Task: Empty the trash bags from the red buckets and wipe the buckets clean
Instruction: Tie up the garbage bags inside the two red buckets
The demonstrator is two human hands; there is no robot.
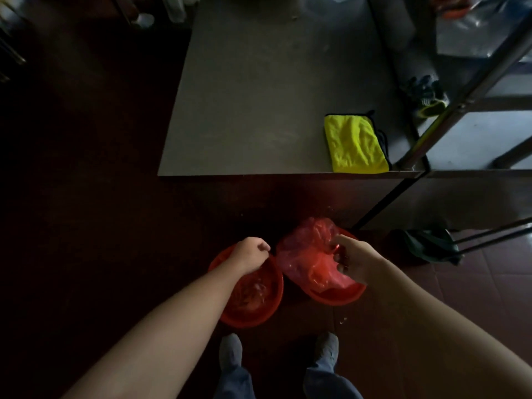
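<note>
Right grip (352, 262) on trash bag (305, 263)

dim room, steel table (259, 96), red-tiled floor (475, 283).

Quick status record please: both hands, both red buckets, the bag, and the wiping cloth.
left bucket: on the floor, shiny plastic inside
right bucket: on the floor, mostly covered by the trash bag
trash bag: pink, crumpled, bunched over the right bucket
left hand: fingers curled over the left bucket; grip unclear
right hand: grips the trash bag
yellow cloth: folded on the steel table, untouched
</note>
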